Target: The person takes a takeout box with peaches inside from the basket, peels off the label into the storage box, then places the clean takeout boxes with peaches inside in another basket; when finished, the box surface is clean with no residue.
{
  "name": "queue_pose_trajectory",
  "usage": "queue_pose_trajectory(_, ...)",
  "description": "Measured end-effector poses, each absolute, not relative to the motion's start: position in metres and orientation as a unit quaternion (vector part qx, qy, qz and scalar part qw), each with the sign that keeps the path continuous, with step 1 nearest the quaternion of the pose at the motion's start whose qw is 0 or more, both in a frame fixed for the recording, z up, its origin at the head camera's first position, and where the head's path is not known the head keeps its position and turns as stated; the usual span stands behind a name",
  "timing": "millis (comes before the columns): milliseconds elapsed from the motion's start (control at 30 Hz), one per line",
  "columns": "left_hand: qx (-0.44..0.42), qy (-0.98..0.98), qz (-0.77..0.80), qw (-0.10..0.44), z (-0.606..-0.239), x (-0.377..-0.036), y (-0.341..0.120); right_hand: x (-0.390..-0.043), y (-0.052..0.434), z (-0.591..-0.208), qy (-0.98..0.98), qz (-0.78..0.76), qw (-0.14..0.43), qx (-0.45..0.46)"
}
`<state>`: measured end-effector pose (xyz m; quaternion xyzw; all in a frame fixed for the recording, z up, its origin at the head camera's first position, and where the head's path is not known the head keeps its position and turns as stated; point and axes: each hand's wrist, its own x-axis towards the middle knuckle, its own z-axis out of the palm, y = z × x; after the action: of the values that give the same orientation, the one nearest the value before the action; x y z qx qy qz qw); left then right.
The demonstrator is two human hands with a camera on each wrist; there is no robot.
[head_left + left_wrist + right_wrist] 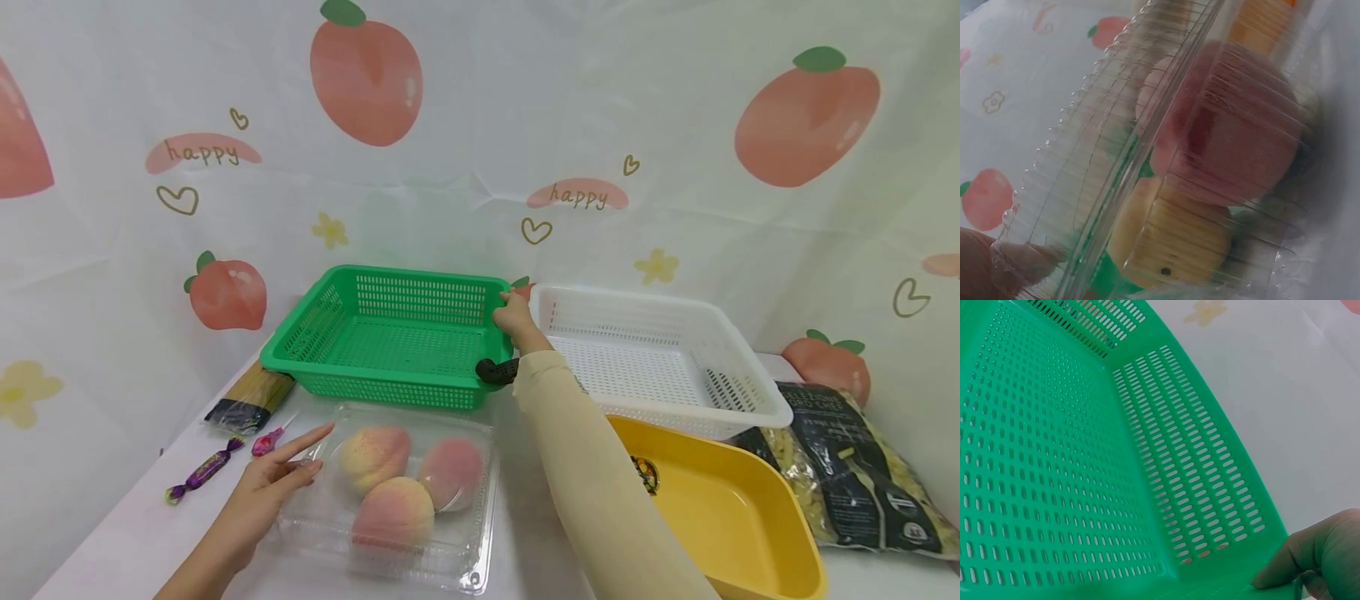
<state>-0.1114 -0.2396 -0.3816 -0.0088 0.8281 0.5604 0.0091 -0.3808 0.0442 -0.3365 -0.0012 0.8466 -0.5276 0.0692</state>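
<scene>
Nearest the table's (135, 542) front edge lies the clear clamshell box (390, 492) with three peaches (393, 512) inside, its lid shut over them; the left hand (273, 483) rests against its left end with fingers straight and relaxed, the forefinger stretched toward the far left corner of the box, seemingly to steady it rather than lift it, and the left wrist view shows a fingertip (1019, 262) pressed to the ribbed plastic wall. To the left, near the table's left edge, lie two wrapped sweets (202, 471) and a bundle of spaghetti (251, 400). At the front right corner sits a yellow tub (750, 517), with a dark bag of pasta (847, 467) beyond it by the right edge. Farther back, the right hand (513, 321) reaches over to the green basket (390, 337); its fingers curl over the basket's right rim near the far corner, a grip that looks meant to hold or shift it. The basket stands upright, mouth up, its long axis running left to right along the table's back edge, just beside a white basket (675, 367) on its right
</scene>
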Motion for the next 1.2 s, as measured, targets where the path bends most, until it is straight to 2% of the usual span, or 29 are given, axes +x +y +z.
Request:
queue_pose_trajectory(267,0.035,0.821,0.570,-0.004,-0.388,-0.110,-0.259,-0.380,0.045,-0.337,0.848,-0.526,0.064,0.000)
queue_pose_trajectory(333,0.037,0.823,0.567,0.019,-0.388,-0.111,-0.261,-0.381,0.045,-0.337,0.848,-0.526,0.064,0.002)
queue_pose_trajectory(500,0.044,0.817,0.560,0.126,-0.382,-0.111,-0.259,-0.380,0.045,-0.338,0.848,-0.527,0.065,0.005)
queue_pose_trajectory(600,0.052,0.805,0.572,0.151,-0.379,-0.111,-0.257,-0.380,0.045,-0.338,0.847,-0.528,0.066,0.003)
queue_pose_trajectory(767,0.044,0.807,0.577,0.119,-0.381,-0.110,-0.255,-0.380,0.046,-0.338,0.848,-0.526,0.066,0.000)
queue_pose_trajectory(1000,0.033,0.771,0.635,0.026,-0.395,-0.104,-0.254,-0.383,0.045,-0.339,0.850,-0.523,0.067,0.002)
queue_pose_trajectory(1200,0.053,0.709,0.703,0.006,-0.398,-0.098,-0.259,-0.383,0.044,-0.338,0.850,-0.522,0.070,0.000)
